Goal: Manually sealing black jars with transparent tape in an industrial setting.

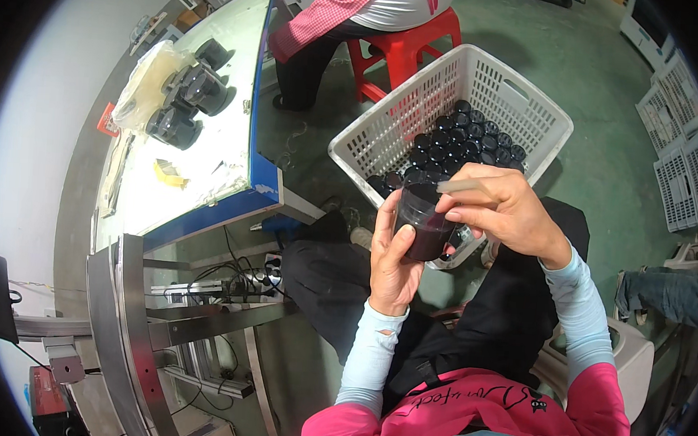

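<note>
My left hand (396, 261) is wrapped round a dark, glossy jar (426, 237) with a clear-looking upper part, held tilted above my lap. Close to the jar's rim, my right hand (513, 210) pinches a thin, pale, flat strip (460, 186) between thumb and fingers. Whether the strip touches the jar I cannot tell. Just beyond my hands, a grey-white plastic crate (533, 141) holds many round black jars or lids (454, 140) in its bottom. Part of the crate is hidden behind my hands and the jar.
A blue-edged white table (238, 131) at left carries several black jars (205, 89), a clear plastic bag (151, 78) and a yellow tape piece (169, 175). Beyond the crate, another person sits on a red stool (407, 54). Stacked crates (684, 159) stand right; cables (242, 269) hang under the table.
</note>
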`<state>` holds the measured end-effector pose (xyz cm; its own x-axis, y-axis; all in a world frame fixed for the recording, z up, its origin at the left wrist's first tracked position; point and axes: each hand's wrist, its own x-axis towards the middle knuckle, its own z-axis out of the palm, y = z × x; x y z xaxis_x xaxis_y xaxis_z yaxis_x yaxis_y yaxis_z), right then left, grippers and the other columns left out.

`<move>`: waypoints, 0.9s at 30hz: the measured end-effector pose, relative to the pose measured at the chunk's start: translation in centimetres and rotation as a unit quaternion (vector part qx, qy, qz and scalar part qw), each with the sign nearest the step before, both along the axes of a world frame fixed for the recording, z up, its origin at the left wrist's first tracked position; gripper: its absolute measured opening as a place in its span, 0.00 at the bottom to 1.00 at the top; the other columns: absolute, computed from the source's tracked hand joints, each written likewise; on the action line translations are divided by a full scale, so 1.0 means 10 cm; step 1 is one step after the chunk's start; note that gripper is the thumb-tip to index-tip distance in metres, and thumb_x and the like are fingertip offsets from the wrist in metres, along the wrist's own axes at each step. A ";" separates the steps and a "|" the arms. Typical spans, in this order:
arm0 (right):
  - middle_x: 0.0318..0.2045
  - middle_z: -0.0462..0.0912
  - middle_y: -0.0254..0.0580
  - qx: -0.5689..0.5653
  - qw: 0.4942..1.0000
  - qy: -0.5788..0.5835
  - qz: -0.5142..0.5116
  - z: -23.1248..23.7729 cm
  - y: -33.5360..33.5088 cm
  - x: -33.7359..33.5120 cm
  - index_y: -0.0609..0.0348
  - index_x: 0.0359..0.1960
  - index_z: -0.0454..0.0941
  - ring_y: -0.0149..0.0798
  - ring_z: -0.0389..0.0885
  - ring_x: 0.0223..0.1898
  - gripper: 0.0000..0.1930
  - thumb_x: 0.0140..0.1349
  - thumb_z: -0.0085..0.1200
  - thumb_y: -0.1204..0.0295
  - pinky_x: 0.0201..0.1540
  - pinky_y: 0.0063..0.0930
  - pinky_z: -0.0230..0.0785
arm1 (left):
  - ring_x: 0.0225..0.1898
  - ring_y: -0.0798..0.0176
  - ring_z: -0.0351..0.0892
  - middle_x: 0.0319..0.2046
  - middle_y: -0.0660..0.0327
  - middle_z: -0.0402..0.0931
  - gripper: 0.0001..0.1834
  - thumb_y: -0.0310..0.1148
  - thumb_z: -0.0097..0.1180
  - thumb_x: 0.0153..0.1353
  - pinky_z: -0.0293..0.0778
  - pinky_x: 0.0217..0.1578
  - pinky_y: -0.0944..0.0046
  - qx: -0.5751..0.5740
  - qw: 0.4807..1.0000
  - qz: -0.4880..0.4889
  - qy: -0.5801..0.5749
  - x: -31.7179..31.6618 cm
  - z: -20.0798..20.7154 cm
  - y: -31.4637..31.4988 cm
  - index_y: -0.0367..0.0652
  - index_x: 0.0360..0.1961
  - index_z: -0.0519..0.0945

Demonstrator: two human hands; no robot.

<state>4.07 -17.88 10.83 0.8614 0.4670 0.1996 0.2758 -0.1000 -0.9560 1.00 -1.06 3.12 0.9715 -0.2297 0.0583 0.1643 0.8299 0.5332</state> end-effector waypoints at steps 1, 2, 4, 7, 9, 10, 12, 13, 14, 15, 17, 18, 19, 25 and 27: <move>0.31 0.74 0.37 0.001 1.000 0.000 0.000 -0.01 0.03 0.01 0.67 0.31 0.78 0.21 0.69 0.19 0.05 0.53 0.52 0.82 0.20 0.14 0.62 | 0.47 0.52 0.71 0.50 0.50 0.62 0.29 0.31 0.51 0.57 0.79 0.34 0.51 0.006 1.000 0.005 -0.004 0.00 0.01 0.00 0.41 0.57 0.53; 0.31 0.74 0.37 0.004 1.000 -0.003 -0.004 -0.02 0.06 0.02 0.67 0.31 0.78 0.21 0.69 0.19 0.05 0.52 0.52 0.82 0.20 0.14 0.62 | 0.47 0.52 0.71 0.50 0.50 0.62 0.29 0.31 0.51 0.57 0.79 0.34 0.51 0.007 1.000 0.006 -0.004 0.00 0.01 0.00 0.41 0.57 0.53; 0.31 0.74 0.37 0.008 1.000 -0.006 -0.007 -0.04 0.09 0.02 0.67 0.31 0.78 0.21 0.70 0.19 0.05 0.52 0.52 0.82 0.20 0.13 0.62 | 0.47 0.53 0.71 0.50 0.50 0.62 0.30 0.31 0.51 0.57 0.79 0.34 0.51 -0.003 1.000 0.005 0.002 0.00 0.01 0.01 0.42 0.58 0.53; 0.30 0.74 0.36 0.022 0.999 0.019 -0.033 -0.05 0.12 0.02 0.67 0.31 0.78 0.21 0.69 0.19 0.05 0.53 0.52 0.81 0.20 0.13 0.62 | 0.47 0.53 0.71 0.50 0.50 0.62 0.30 0.33 0.51 0.57 0.79 0.34 0.52 0.004 1.000 0.008 -0.001 -0.01 0.01 0.02 0.42 0.58 0.53; 0.29 0.74 0.35 0.024 0.995 0.081 -0.054 -0.05 0.14 0.01 0.67 0.30 0.76 0.20 0.69 0.19 0.03 0.53 0.53 0.80 0.20 0.13 0.62 | 0.47 0.54 0.71 0.50 0.50 0.62 0.30 0.34 0.50 0.58 0.79 0.34 0.53 0.009 1.000 0.009 -0.003 0.00 0.00 0.02 0.42 0.58 0.53; 0.29 0.74 0.35 0.024 0.995 0.081 -0.055 -0.06 0.14 0.01 0.67 0.30 0.76 0.20 0.69 0.19 0.03 0.53 0.53 0.80 0.20 0.13 0.62 | 0.47 0.53 0.70 0.50 0.49 0.63 0.30 0.36 0.50 0.58 0.79 0.35 0.53 -0.010 1.000 0.000 -0.004 0.02 -0.01 0.02 0.42 0.58 0.52; 0.28 0.74 0.32 0.033 0.994 0.083 -0.056 -0.08 0.15 0.02 0.66 0.30 0.75 0.20 0.69 0.19 0.04 0.53 0.53 0.79 0.20 0.12 0.62 | 0.48 0.53 0.70 0.50 0.49 0.63 0.30 0.37 0.50 0.58 0.78 0.35 0.54 -0.028 1.000 -0.011 -0.005 0.03 -0.04 0.03 0.42 0.58 0.52; 0.28 0.74 0.32 0.034 0.994 0.083 -0.059 -0.09 0.15 0.02 0.66 0.30 0.75 0.20 0.69 0.19 0.04 0.53 0.53 0.79 0.20 0.12 0.62 | 0.48 0.53 0.70 0.51 0.48 0.63 0.31 0.39 0.49 0.58 0.78 0.35 0.54 -0.029 0.999 -0.013 -0.006 0.03 -0.05 0.03 0.42 0.59 0.52; 0.27 0.73 0.32 0.041 0.993 0.090 -0.060 -0.10 0.16 0.02 0.66 0.30 0.74 0.19 0.69 0.19 0.04 0.53 0.53 0.79 0.20 0.12 0.62 | 0.48 0.53 0.70 0.51 0.48 0.63 0.31 0.40 0.49 0.59 0.78 0.35 0.55 -0.030 0.999 -0.016 -0.007 0.04 -0.05 0.03 0.42 0.59 0.52; 0.27 0.73 0.31 0.049 0.992 0.098 -0.062 -0.10 0.17 0.02 0.65 0.31 0.74 0.19 0.69 0.18 0.04 0.53 0.53 0.79 0.20 0.13 0.61 | 0.48 0.53 0.70 0.51 0.48 0.63 0.31 0.40 0.49 0.59 0.78 0.35 0.55 -0.030 0.999 -0.019 -0.007 0.04 -0.06 0.03 0.42 0.59 0.52; 0.27 0.73 0.31 0.043 0.995 0.074 -0.056 -0.11 0.20 0.04 0.65 0.31 0.74 0.19 0.69 0.18 0.05 0.53 0.53 0.79 0.20 0.13 0.61 | 0.46 0.50 0.70 0.50 0.51 0.65 0.28 0.47 0.44 0.60 0.75 0.36 0.53 -0.011 0.999 -0.021 0.031 0.04 -0.09 0.05 0.41 0.56 0.59; 0.26 0.73 0.31 0.035 0.997 0.051 -0.050 -0.11 0.21 0.05 0.65 0.32 0.73 0.19 0.69 0.18 0.05 0.53 0.53 0.79 0.20 0.13 0.61 | 0.46 0.50 0.70 0.50 0.51 0.65 0.28 0.47 0.44 0.60 0.75 0.36 0.53 -0.008 0.999 -0.022 0.031 0.04 -0.10 0.06 0.41 0.56 0.59; 0.26 0.73 0.31 0.037 0.997 0.050 -0.053 -0.11 0.21 0.05 0.65 0.32 0.73 0.19 0.69 0.18 0.05 0.53 0.53 0.79 0.20 0.13 0.61 | 0.46 0.49 0.69 0.51 0.50 0.64 0.28 0.48 0.44 0.60 0.74 0.36 0.53 -0.047 0.997 -0.040 0.048 0.05 -0.12 0.06 0.40 0.56 0.60; 0.27 0.74 0.32 0.107 0.988 0.077 -0.086 -0.10 0.12 0.11 0.65 0.38 0.75 0.19 0.69 0.18 0.10 0.54 0.54 0.78 0.20 0.13 0.62 | 0.49 0.45 0.66 0.53 0.49 0.63 0.29 0.49 0.42 0.61 0.73 0.37 0.52 -0.212 0.966 -0.115 0.092 0.08 -0.11 0.11 0.42 0.57 0.59; 0.26 0.74 0.32 0.119 0.987 0.074 -0.082 -0.12 0.13 0.13 0.65 0.37 0.75 0.19 0.68 0.16 0.09 0.53 0.54 0.77 0.19 0.12 0.62 | 0.50 0.44 0.64 0.53 0.50 0.63 0.29 0.50 0.43 0.60 0.71 0.37 0.54 -0.237 0.960 -0.118 0.091 0.09 -0.13 0.12 0.42 0.57 0.60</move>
<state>5.39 -16.60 9.58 0.9491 0.2745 0.1543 0.1310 0.1015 -0.9862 1.87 0.13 1.86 0.8994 -0.4348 0.0443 0.4328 0.9002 0.0489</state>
